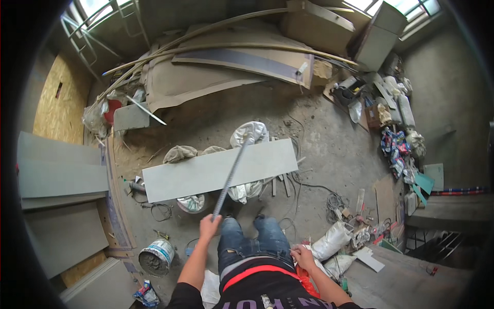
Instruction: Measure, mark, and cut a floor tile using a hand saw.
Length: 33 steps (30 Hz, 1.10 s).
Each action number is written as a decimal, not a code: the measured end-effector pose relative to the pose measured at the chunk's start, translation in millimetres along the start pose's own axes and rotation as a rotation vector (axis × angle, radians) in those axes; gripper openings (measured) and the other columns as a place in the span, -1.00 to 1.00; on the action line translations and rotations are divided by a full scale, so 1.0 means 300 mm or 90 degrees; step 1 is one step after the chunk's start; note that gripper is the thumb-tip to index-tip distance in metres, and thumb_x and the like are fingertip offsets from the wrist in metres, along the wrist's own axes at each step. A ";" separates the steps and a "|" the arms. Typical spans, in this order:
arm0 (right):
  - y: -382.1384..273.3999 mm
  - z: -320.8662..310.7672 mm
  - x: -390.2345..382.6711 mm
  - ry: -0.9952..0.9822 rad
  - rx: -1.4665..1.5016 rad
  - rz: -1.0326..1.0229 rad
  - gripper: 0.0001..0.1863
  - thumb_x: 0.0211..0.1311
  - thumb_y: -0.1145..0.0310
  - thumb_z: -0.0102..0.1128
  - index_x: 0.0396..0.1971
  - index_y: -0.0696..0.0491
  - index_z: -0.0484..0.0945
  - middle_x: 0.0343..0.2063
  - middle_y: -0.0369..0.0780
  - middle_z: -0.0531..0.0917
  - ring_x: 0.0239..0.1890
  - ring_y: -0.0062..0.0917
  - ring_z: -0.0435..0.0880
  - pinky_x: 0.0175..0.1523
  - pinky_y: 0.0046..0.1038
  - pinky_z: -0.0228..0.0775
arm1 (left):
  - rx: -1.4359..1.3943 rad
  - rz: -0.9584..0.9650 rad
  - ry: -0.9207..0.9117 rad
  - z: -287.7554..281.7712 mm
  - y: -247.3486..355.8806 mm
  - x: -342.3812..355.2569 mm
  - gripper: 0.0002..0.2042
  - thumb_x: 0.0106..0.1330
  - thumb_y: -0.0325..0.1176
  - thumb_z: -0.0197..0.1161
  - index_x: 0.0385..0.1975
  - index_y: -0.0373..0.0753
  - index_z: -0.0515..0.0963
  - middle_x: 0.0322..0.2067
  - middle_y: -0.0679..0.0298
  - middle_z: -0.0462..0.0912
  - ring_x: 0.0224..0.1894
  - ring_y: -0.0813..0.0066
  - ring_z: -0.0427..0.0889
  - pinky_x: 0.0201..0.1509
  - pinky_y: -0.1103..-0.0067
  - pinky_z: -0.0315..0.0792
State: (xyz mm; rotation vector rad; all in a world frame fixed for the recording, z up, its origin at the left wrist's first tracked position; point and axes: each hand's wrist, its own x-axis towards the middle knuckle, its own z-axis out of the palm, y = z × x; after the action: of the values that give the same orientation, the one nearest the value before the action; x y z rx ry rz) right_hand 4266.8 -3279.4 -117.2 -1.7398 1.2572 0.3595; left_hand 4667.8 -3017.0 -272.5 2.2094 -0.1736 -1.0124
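My left hand (210,226) is closed around the near end of a long, thin grey strip (230,177) with fine marks along it. The strip slants up and to the right, over a pale rectangular board (170,180). Its far end is by a white sack (249,130) behind the board. The board lies across bags and buckets above the floor. Low at my right hip, my right hand (303,256) has its fingers curled together. Whatever they hold is too small to make out. A red-orange bag or cloth (307,283) hangs just below that hand.
A bucket of grey mortar (154,257) stands at lower left, with grey panels (62,172) stacked beyond it. Cables (335,203) coil on the floor to the right. Bags and debris (395,149) line the right wall. Large sheets (206,77) lie at the back.
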 end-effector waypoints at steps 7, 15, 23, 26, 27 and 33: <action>0.001 0.023 -0.222 0.076 -0.140 -0.082 -0.77 0.44 0.09 0.50 -0.09 -0.11 0.90 -0.27 -0.12 0.90 -0.21 -0.17 0.92 -0.07 -0.18 0.72 | 0.156 -0.117 0.099 -0.152 -0.129 -0.010 -0.51 0.46 0.18 0.43 -0.24 -0.23 0.79 -0.28 -0.08 0.84 -0.10 -0.22 0.83 0.01 0.02 0.62; 0.063 0.113 -0.098 0.098 -0.167 -0.124 -0.74 0.47 0.08 0.44 -0.07 -0.11 0.92 -0.26 -0.03 0.88 -0.16 -0.01 0.88 0.00 -0.06 0.71 | 0.122 -0.067 0.032 0.015 -0.006 -0.114 -0.49 0.54 0.24 0.31 -0.06 -0.13 0.85 -0.22 -0.01 0.87 -0.07 -0.13 0.86 0.01 0.06 0.64; 0.035 0.123 -0.004 -0.081 -0.433 -0.158 -0.79 0.34 0.25 0.49 -0.11 -0.01 0.84 -0.32 0.04 0.85 -0.17 0.11 0.86 0.01 0.06 0.68 | 0.009 -0.039 -0.013 0.160 -0.010 -0.212 -0.56 0.55 0.17 0.31 -0.09 -0.10 0.83 -0.10 0.00 0.87 0.04 -0.14 0.83 0.11 0.04 0.65; 0.016 0.197 0.067 -0.121 -0.457 -0.138 -0.74 0.30 0.27 0.49 -0.06 0.02 0.81 -0.29 0.03 0.87 -0.14 0.10 0.87 0.03 0.08 0.68 | -0.014 -0.098 -0.013 0.111 -0.069 -0.244 -0.58 0.54 0.15 0.31 -0.09 -0.10 0.83 -0.06 0.01 0.87 0.07 -0.11 0.83 0.14 0.06 0.65; -0.003 0.232 0.077 -0.113 -0.482 -0.105 -0.70 0.29 0.27 0.49 -0.03 0.04 0.80 -0.26 0.02 0.88 -0.13 0.09 0.88 0.04 0.09 0.68 | 0.004 -0.103 0.027 0.106 -0.125 -0.251 -0.58 0.55 0.15 0.31 -0.10 -0.10 0.82 -0.07 0.00 0.87 0.05 -0.14 0.82 0.13 0.04 0.65; 0.170 0.257 0.170 -0.108 -0.508 -0.132 -0.55 0.31 0.34 0.42 0.20 0.10 0.77 -0.32 0.00 0.87 -0.22 -0.03 0.88 -0.03 -0.03 0.68 | 0.004 -0.150 0.071 0.026 -0.322 -0.352 -0.57 0.57 0.13 0.29 -0.09 -0.15 0.81 -0.07 -0.04 0.85 0.07 -0.20 0.80 0.14 -0.03 0.63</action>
State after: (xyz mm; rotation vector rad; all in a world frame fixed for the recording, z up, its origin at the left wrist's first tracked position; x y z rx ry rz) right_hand 4265.7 -3249.5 -218.5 -2.4121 0.8382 0.9568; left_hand 4574.8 -2908.2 -272.7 2.3245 0.1370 -1.0096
